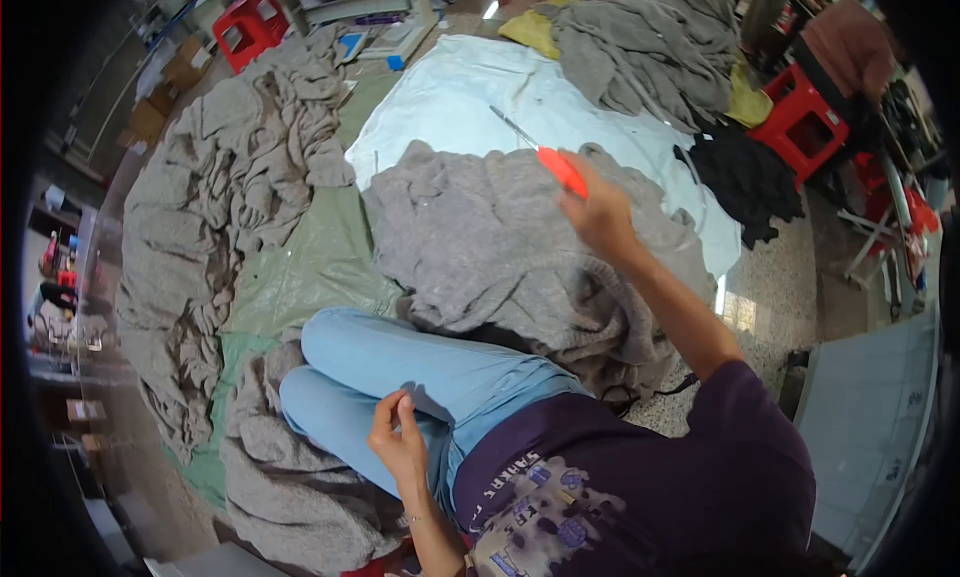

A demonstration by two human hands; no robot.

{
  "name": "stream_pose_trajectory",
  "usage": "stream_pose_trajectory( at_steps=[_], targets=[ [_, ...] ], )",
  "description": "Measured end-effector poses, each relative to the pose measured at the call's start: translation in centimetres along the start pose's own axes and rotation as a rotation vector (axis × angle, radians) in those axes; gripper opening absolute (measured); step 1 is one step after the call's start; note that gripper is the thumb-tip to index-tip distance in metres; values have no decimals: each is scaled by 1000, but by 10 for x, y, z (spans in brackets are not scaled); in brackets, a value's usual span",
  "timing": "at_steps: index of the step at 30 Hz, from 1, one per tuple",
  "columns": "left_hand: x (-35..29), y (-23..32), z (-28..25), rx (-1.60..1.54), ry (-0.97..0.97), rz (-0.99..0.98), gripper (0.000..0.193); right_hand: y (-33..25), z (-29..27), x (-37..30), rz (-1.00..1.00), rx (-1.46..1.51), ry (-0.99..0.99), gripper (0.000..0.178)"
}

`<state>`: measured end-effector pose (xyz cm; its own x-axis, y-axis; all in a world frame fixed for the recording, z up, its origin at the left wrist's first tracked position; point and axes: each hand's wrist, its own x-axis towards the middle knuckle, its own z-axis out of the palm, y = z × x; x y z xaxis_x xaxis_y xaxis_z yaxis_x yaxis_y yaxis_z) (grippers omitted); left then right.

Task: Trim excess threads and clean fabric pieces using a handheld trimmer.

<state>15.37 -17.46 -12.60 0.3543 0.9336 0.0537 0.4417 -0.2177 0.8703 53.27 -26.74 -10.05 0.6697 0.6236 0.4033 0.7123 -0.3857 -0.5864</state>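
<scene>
My right hand grips a hand tool by its orange-red handle. A slim metal end points away and to the left, but its exact kind is not clear. Below and around that hand spreads a heap of grey knitted fabric, bunched up in front of my knees. My left hand hovers over my light blue trousers, its thumb and fingers drawn together. Whether anything tiny sits between them cannot be made out.
Grey knit piles lie at left, far right and beside my legs. Under them stretch a white sheet and a green tarp. Red stools stand around. A person sits at right near black cloth.
</scene>
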Motion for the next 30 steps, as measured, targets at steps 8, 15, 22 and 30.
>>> stream_pose_trajectory(
  at_steps=[8, 15, 22, 30],
  targets=[
    [3, 20, 21, -60, -46, -7, 15, -63, 85, -69, -508, -96, -363, 78],
    [24, 25, 31, -59, -1, 34, 16, -78, 81, -20, -121, 186, -326, 64],
    [102, 37, 113, 107, -79, 408, 57, -127, -57, 10, -415, 233, 126, 57],
    [177, 50, 79, 55, 15, 554, 37, -132, -138, 24, -261, 451, 487, 56]
  ],
)
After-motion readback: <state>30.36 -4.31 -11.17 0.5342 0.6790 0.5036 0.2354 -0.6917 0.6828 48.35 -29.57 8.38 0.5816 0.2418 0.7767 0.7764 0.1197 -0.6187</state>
